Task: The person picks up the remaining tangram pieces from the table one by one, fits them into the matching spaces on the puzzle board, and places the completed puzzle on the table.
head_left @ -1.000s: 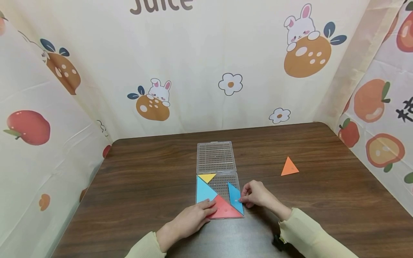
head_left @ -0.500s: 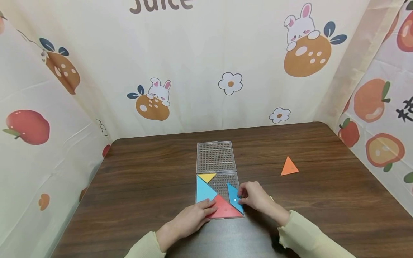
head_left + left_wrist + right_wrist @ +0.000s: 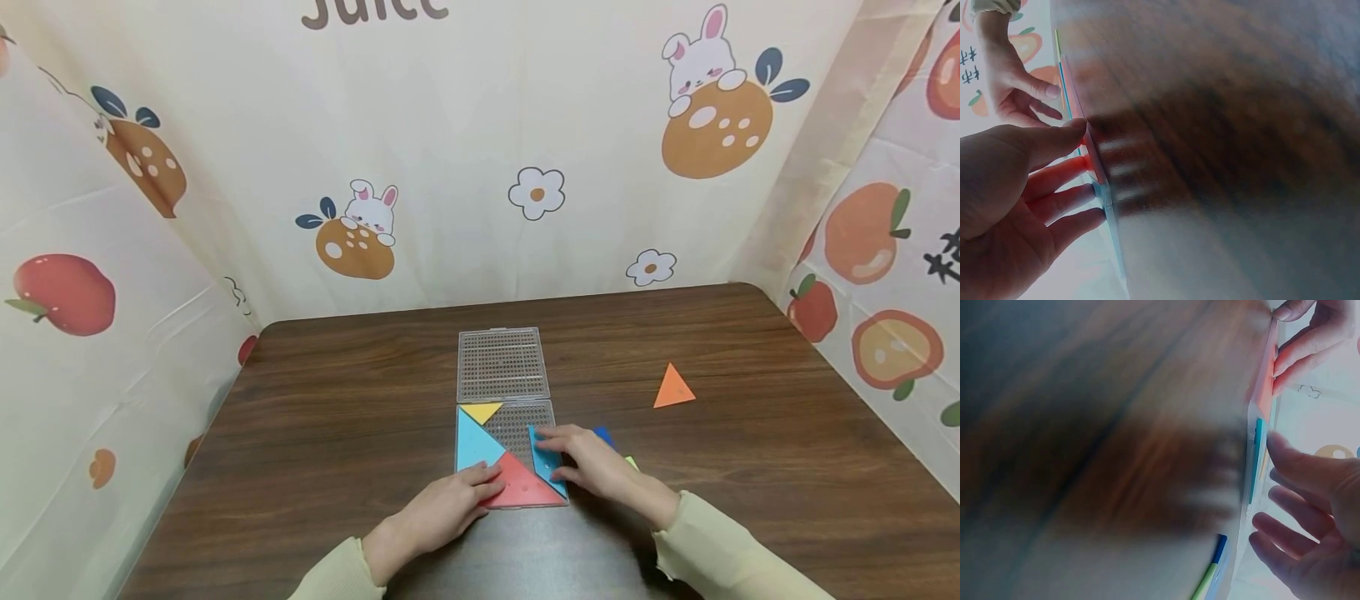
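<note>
A hinged clear plastic case (image 3: 512, 425) lies unfolded on the table, its near half holding tangram pieces. A light blue triangle (image 3: 472, 437), a red triangle (image 3: 525, 492) and a small yellow triangle (image 3: 481, 412) lie flat there. My left hand (image 3: 447, 507) rests with extended fingers on the red and light blue triangles; in the left wrist view its thumb is at the case's near edge. Along the case's right side sits a blue parallelogram (image 3: 543, 460). Over it my right hand (image 3: 592, 463) spreads loosely, thumb close to the piece in the right wrist view, partly hiding it.
An orange triangle (image 3: 673, 388) lies apart at the right of the table. Behind my right hand, a dark blue piece (image 3: 604, 436) and a yellow-green piece (image 3: 631, 461) peek out. The case's perforated far half (image 3: 502, 365) lies flat beyond. Printed curtains surround the table.
My right hand has let go of the blue parallelogram's right edge and moved left over it, fingers spreading. The parallelogram has shifted slightly left. My left hand stays in place.
</note>
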Tool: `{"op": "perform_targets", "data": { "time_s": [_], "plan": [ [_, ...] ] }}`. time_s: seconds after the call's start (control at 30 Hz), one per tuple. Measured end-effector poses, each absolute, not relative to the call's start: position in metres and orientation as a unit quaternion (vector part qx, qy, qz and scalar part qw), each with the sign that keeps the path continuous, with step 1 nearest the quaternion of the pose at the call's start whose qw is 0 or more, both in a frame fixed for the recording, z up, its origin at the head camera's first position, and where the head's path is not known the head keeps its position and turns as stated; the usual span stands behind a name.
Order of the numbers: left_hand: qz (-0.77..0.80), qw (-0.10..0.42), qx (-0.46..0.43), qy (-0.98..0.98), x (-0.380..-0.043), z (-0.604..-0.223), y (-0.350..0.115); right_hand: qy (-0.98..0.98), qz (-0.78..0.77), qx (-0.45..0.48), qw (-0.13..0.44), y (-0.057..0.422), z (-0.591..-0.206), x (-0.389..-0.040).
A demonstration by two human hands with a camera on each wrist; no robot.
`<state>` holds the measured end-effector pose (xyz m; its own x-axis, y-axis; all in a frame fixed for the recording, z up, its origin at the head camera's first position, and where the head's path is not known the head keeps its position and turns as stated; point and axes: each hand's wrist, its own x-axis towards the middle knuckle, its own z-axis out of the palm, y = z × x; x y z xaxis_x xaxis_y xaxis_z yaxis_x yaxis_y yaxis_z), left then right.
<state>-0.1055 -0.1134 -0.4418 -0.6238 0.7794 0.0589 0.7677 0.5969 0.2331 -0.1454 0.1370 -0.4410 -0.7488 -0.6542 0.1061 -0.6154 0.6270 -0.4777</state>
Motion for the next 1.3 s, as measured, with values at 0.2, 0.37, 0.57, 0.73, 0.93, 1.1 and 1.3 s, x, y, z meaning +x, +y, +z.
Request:
{"op": "perform_targets", "data": {
  "time_s": [0.2, 0.37, 0.57, 0.73, 0.93, 1.1, 1.3],
  "plan": [
    [0.119, 0.025, 0.432, 0.894, -0.105, -0.441, -0.113, 0.891, -0.244, -0.378, 0.060, 0.141, -0.442, -0.144],
    [0.116, 0.030, 0.429, 0.895, -0.105, -0.440, -0.112, 0.893, -0.240, -0.373, 0.075, 0.141, -0.442, -0.143],
    [0.114, 0.022, 0.433, 0.894, -0.105, -0.441, -0.112, 0.899, -0.228, -0.366, 0.071, 0.139, -0.441, -0.140],
    [0.114, 0.013, 0.437, 0.892, -0.105, -0.442, -0.113, 0.904, -0.224, -0.359, 0.065, 0.138, -0.439, -0.137],
    [0.116, 0.014, 0.435, 0.893, -0.105, -0.442, -0.113, 0.907, -0.211, -0.361, 0.054, 0.138, -0.438, -0.134],
    [0.113, 0.016, 0.432, 0.895, -0.105, -0.442, -0.113, 0.908, -0.206, -0.361, 0.046, 0.138, -0.441, -0.135],
    [0.113, 0.020, 0.431, 0.895, -0.105, -0.442, -0.113, 0.908, -0.206, -0.362, 0.032, 0.138, -0.442, -0.137]
  ]
}}
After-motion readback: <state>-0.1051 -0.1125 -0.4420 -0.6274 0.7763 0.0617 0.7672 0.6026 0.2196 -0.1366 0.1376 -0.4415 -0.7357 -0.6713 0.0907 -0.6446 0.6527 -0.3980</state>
